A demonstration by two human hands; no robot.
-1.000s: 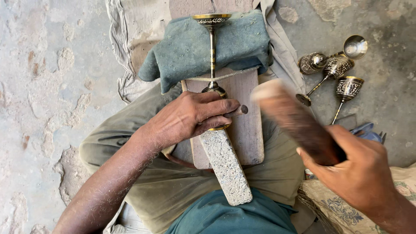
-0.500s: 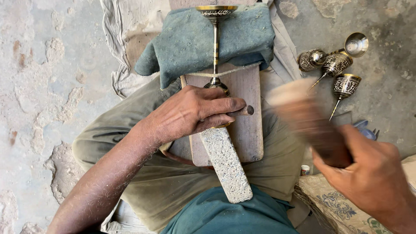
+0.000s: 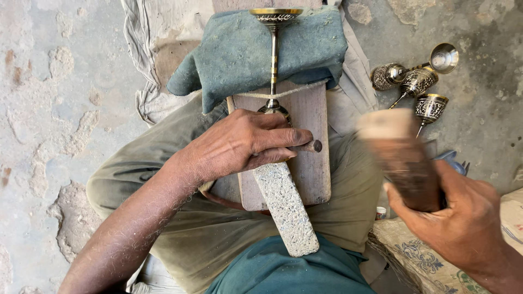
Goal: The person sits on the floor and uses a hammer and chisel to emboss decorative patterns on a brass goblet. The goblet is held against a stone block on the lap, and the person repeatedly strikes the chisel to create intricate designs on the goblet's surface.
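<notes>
My left hand [image 3: 239, 146] grips a thin metal punch [image 3: 311, 146] and presses down on the cup of a brass goblet [image 3: 274, 60] that lies on a wooden board [image 3: 310, 169] across my lap. The goblet's stem runs up over a blue-green cloth pad [image 3: 234, 49] and its round foot points away from me. A speckled grey stone bar [image 3: 286, 209] lies under my left hand and reaches toward my body. My right hand [image 3: 463, 223] holds a blurred wooden mallet [image 3: 400, 155] raised to the right of the board.
Several engraved brass goblets [image 3: 417, 81] lie on the concrete floor [image 3: 54, 109] at the upper right. A patterned cloth [image 3: 419, 256] lies beside my right leg. A pale sheet [image 3: 163, 43] is spread under the pad.
The mallet in my right hand has swung, dropping and then rising again beside the board. My left hand has stayed on the goblet and punch.
</notes>
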